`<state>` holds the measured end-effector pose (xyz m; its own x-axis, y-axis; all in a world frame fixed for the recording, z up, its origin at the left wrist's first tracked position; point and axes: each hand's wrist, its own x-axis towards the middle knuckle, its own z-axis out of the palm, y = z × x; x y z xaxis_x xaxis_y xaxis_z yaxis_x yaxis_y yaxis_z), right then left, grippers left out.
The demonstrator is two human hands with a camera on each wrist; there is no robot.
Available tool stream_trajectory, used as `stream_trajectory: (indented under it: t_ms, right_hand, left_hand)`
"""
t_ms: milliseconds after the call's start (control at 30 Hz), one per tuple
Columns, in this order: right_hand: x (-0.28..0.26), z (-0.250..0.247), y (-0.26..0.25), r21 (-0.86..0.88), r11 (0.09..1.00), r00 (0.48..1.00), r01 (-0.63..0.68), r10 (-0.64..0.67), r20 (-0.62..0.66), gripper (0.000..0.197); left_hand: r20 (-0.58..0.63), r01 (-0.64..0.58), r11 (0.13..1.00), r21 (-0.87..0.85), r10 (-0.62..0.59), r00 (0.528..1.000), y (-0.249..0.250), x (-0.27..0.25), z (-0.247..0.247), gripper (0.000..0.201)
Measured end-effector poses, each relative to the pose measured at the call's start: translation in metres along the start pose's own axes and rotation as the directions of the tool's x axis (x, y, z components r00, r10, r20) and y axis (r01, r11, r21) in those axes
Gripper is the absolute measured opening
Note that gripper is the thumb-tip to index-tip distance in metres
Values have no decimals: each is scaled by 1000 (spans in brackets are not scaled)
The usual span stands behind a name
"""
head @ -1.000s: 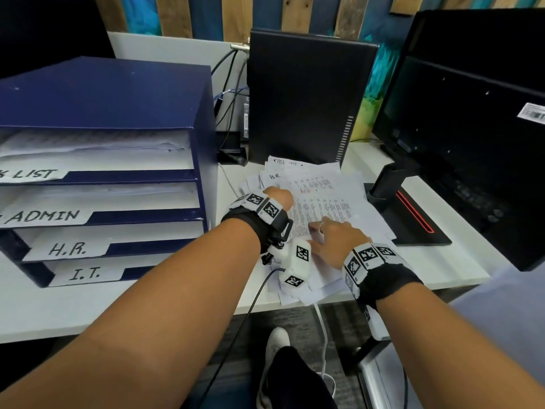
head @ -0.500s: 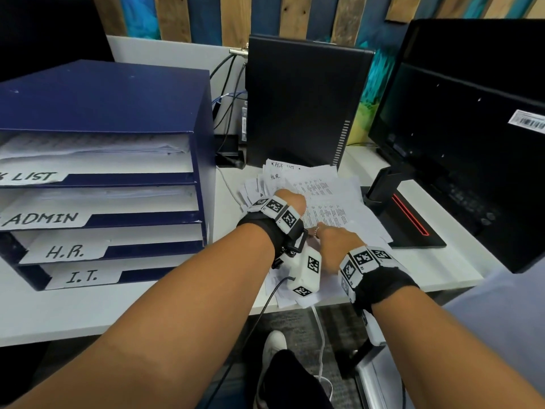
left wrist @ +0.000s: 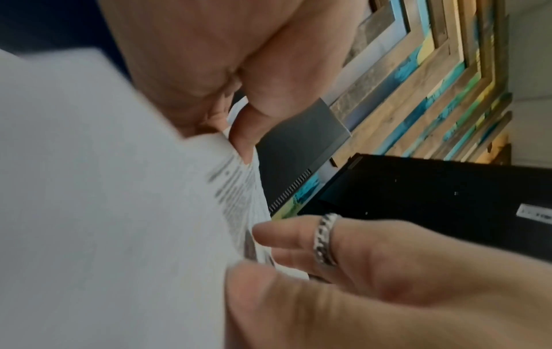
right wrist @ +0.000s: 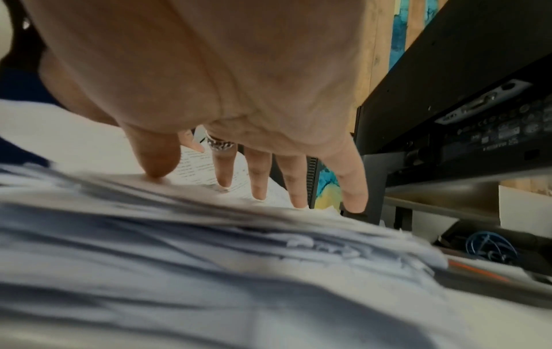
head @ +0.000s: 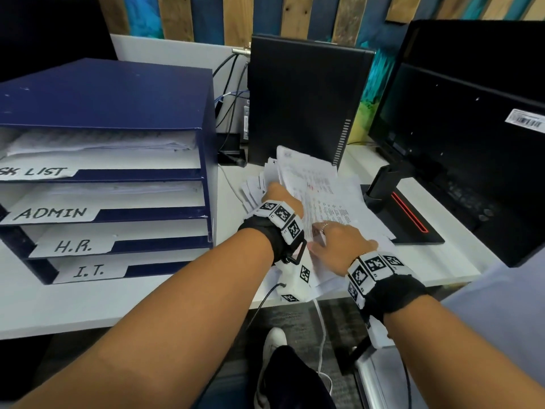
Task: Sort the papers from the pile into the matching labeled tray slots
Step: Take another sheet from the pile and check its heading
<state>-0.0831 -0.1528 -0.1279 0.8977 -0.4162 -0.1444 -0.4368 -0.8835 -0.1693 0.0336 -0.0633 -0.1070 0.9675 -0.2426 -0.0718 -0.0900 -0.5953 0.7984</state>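
Desk (head: 165,293); lifted sheet (head: 303,172) lengthwise toward wall.

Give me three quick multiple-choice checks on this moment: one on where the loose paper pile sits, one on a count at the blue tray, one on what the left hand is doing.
1. Where is the loose pile of white printed papers?
A. On top of the dark blue slotted paper tray
B. On the white desk, right of the tray, in front of the black computer case
C. On the floor

2. How many white handwritten labels show on the tray?
A. Two
B. Four
C. Six

3. What is the left hand doing?
A. Pinching a lifted sheet
B. Resting flat on bare desk
C. Reaching into a slot

Key: 1 B, the head view shows the pile on the desk before the computer case. 2 B, one cut off ending "LIST", then ADMIN, H.R., I.T. 3 A, the left wrist view shows thumb and fingers closed on the top sheet's edge.
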Motion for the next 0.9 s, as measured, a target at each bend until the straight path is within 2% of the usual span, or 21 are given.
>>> stream_trajectory:
  t_ms: [33,100,167,233,333,400,533,633,733,800,900]
  right_hand:
    - [-3,-2,1,-22,1000,1000,16,-16,7,43]
    - [-9,-8,4,-3,996,995,85,-85,54,65]
    - [-15,-13,5,87,986,983,139,-149,111,89]
    - [-23,-13,2,89,981,968,172,-185,171,100]
    - [-34,-12,-4,89,978,952,190,-206,227,98]
    - [-37,-10,-6,125,977,959,175,-198,201,92]
    - [-35,-8,-6,186,971,975,148,-175,136,71]
    - [-32,-7,0,237,959,979,157,-183,93,57]
    - [-23,-5,13,286,950,992,122,-120,-25,50]
    - [-15,-4,23,284,956,993,73,-42,-111,53]
    - [-9,-2,33,253,967,997,-8,28,-75,68]
  left_hand:
    - [5,-9,1000,27,9,1000,-6,2,-2,26]
    - [23,-5,1000,9,5,1000,-18,0,-10,11]
    - [24,-3,1000,-19,3,1000,-31,-10,-17,14]
    - [34,16,999,-46,-14,999,-45,-21,-21,17]
    - [96,11,998,-63,-5,995,-57,-40,-25,21]
    - [139,0,996,-85,12,990,-59,-45,-26,21]
    - [119,71,979,-188,-50,992,-51,-45,-34,20]
    - [54,94,951,-295,-82,995,-55,-46,-35,6]
    - [-78,28,941,-337,-57,995,-60,-51,-34,16]
    - [-114,23,942,-334,-65,991,-61,-51,-32,23]
    - [-142,42,975,-218,-74,987,-60,-54,-27,29]
